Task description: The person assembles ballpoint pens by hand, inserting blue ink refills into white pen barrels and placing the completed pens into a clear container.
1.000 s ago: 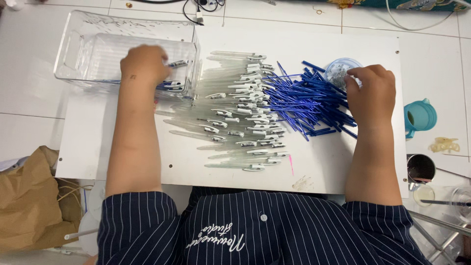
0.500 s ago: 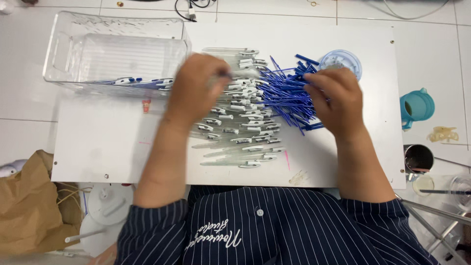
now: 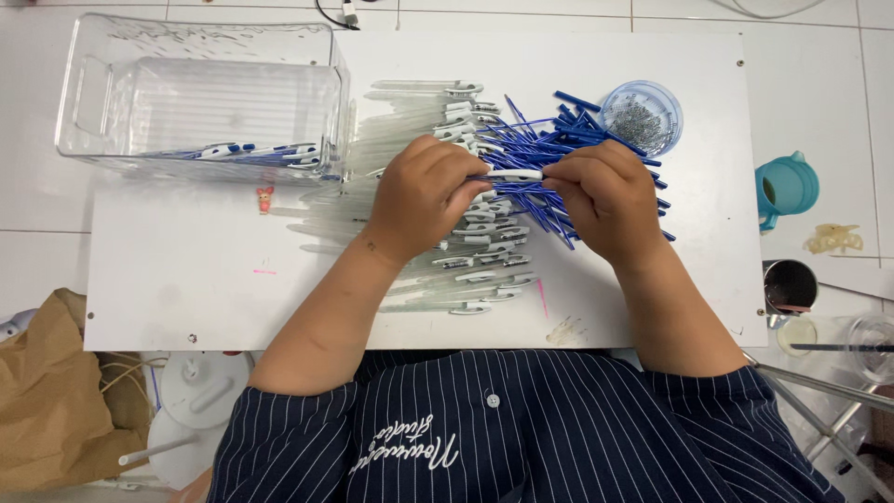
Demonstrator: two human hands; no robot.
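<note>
The white counter (image 3: pixel 168 279) is carrying everything, and on its far left a clear plastic bin (image 3: pixel 200 98) is standing with a few finished blue-and-white pens (image 3: pixel 244 152) lying along its near wall. In the middle, clear pen barrels with white clips (image 3: pixel 466 251) are lying in a loose row, and just right of them a heap of blue refills (image 3: pixel 549 158) is spreading toward a small round tub of metal springs (image 3: pixel 641 115) at the far right. The left hand (image 3: pixel 424 196) is pinching one white-clipped barrel (image 3: pixel 512 174) above the heap, and the right hand (image 3: pixel 605 200) is closing its fingertips on the other end of the same piece, so both are pressed around it. I think the main risk is that a wrist is brushing the heap and refills are rolling off the right edge. The tub is also sitting very near the right hand, so a bump could be tipping out the springs. A thin refill could be bending if it is pushed in crooked.
</note>
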